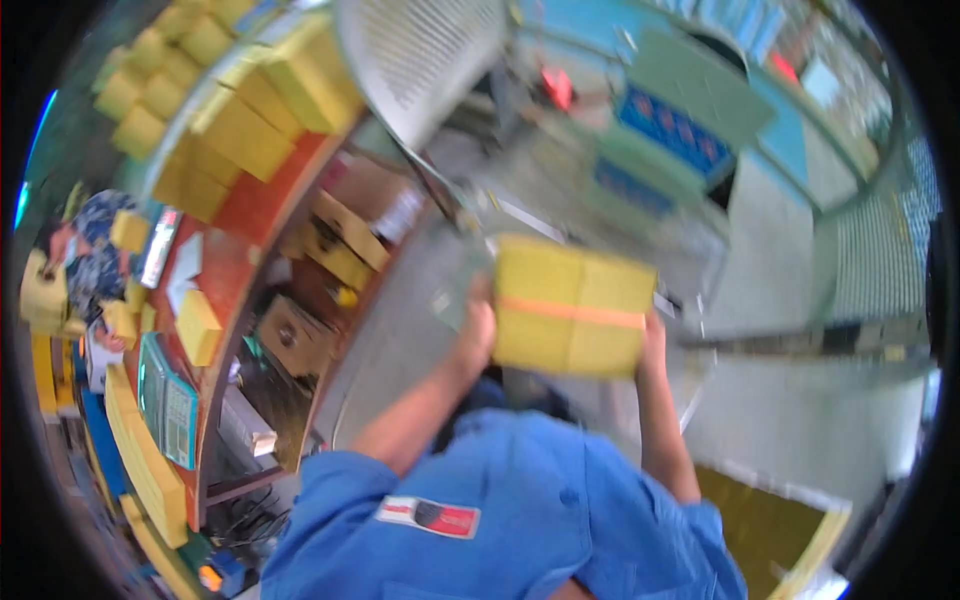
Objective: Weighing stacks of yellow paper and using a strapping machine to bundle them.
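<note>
Between my two hands is a yellow box-shaped package (570, 275), held level in front of my body. A seam runs down its middle and an orange band crosses it. My left hand (477, 330) presses on its left side, fingers partly hidden behind the edge. My right hand (652, 345) grips the opposite side, with most of its fingers out of sight. Motion smears the picture a little around the package.
To the left stands a red-topped desk (228, 262) with stacked yellow boxes (245, 130), a teal-edged device with keys (170, 405) and cardboard boxes on shelves below. A co-worker (100, 235) is beyond it. A perforated metal chair (425, 50), green machinery (690, 100) and an open carton (765, 525) surround me.
</note>
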### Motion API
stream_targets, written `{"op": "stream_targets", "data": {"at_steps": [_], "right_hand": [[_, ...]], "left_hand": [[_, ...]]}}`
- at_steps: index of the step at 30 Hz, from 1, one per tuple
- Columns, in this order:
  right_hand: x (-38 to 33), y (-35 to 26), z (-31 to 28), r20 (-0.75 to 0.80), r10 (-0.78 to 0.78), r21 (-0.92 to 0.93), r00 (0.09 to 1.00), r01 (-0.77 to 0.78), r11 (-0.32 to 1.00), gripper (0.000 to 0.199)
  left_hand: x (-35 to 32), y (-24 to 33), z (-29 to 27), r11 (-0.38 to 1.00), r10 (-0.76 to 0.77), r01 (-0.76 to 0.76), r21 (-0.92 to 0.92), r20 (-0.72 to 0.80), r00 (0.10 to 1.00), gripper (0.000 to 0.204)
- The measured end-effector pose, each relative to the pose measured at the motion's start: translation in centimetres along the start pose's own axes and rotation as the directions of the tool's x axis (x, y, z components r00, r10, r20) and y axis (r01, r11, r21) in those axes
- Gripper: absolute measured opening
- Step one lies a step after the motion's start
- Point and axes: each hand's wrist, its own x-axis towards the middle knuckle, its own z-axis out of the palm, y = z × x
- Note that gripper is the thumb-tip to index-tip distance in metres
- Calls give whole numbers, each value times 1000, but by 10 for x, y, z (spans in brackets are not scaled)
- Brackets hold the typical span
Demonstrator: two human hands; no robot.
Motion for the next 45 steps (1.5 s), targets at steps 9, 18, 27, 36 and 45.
{"op": "stream_targets", "data": {"at_steps": [9, 18, 27, 36, 45], "right_hand": [[-21, -9, 4, -10, -163, 379, 987, 154, 912, 32], [-53, -142, 12, 14, -577, -438, 817, 524, 731, 52], [-42, -119, 84, 455, -395, -809, 799, 555, 192, 55], [-47, -27, -42, -352, -55, 65, 934, 82, 994, 39], [17, 26, 40, -144, -126, 263, 981, 161, 951, 37]], "left_hand": [[13, -31, -40, 994, -82, 72, 84, 120, 989, 59], [25, 65, 0, 580, 408, -600, 551, 442, 799, 65], [38, 28, 1, -229, 65, -661, 715, 689, 722, 68], [50, 13, -136, 456, 11, -400, 795, 445, 896, 82], [55, -29, -101, 808, -536, 202, 553, 550, 641, 47]]}}
